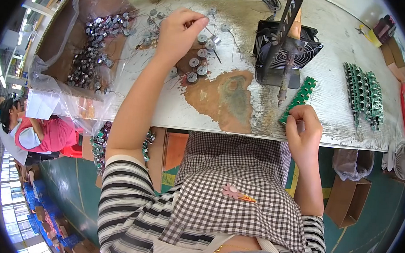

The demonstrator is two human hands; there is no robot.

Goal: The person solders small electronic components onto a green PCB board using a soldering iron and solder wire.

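My left hand [181, 33] is raised over the far left of the bench, thumb and fingers pinched together. Whatever lies in the pinch, if anything, is too small to make out. Around and below it are several small round metal motors [194, 62] with thin wire leads, some standing in a cluster. My right hand [305, 129], at the bench's front edge, grips the near end of a green circuit board strip [304, 92]. The strip slants away from me, beside the tip of a soldering iron [286, 78] that points downward from a black upright bracket [284, 19].
Behind the iron stands a black fan [288, 47]. Stacked green circuit boards [364, 98] lie at the right. On the left, a plastic-lined box [54, 36] holds many metal motors. A worn brown patch [223, 99] marks the bench. Another person [47, 134] sits far left.
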